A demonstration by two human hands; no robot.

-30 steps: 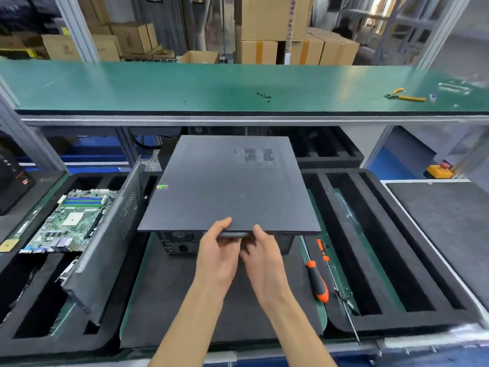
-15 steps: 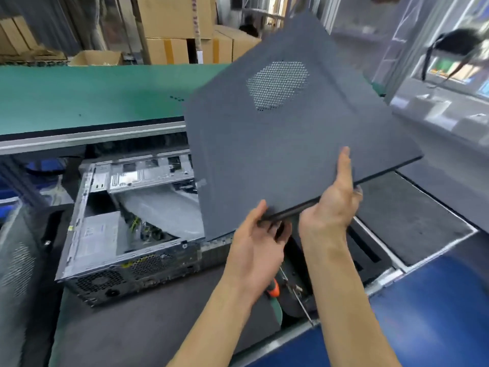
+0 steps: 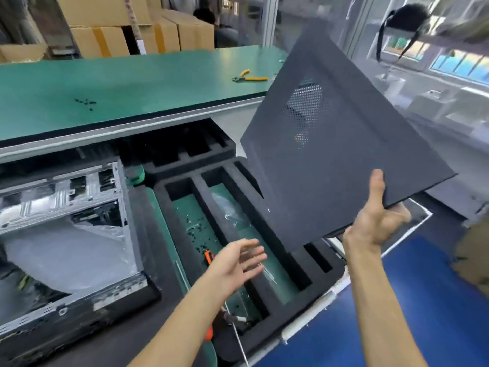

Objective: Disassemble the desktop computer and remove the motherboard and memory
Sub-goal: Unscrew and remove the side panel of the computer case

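Cover: your right hand point(image 3: 375, 223) grips the flat dark grey metal side panel point(image 3: 341, 157), lifted off at right of frame.
Left hand point(image 3: 235, 263): fingers spread, holding nothing.
Case: the opened silver metal computer chassis point(image 3: 68, 234) sits at lower left.
Remaining: motherboard and memory, not discernible inside, likely still to remove.
Writing: none readable.

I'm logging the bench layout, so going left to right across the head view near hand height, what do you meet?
Open computer case → left hand, open over the black foam tray → right hand gripping the dark side panel.
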